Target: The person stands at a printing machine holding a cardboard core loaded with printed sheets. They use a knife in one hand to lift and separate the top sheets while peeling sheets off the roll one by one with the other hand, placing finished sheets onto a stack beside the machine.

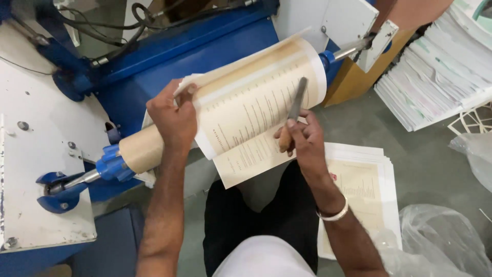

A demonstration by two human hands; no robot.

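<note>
L hand (173, 119) pinches 1 cream printed sheet (256, 97) on 1 tan cardboard roller (143, 150); R hand (303, 138) fist-grips 1 wooden-handled flat metal blade (296, 105). 2 white paper stacks (435, 77).

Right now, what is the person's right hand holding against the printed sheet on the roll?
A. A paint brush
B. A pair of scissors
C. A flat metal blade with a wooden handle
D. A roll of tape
C: the right hand grips a wooden handle, and the flat metal blade lies on the printed sheet wrapped over the roll, while the left hand holds the sheet's edge.
</note>
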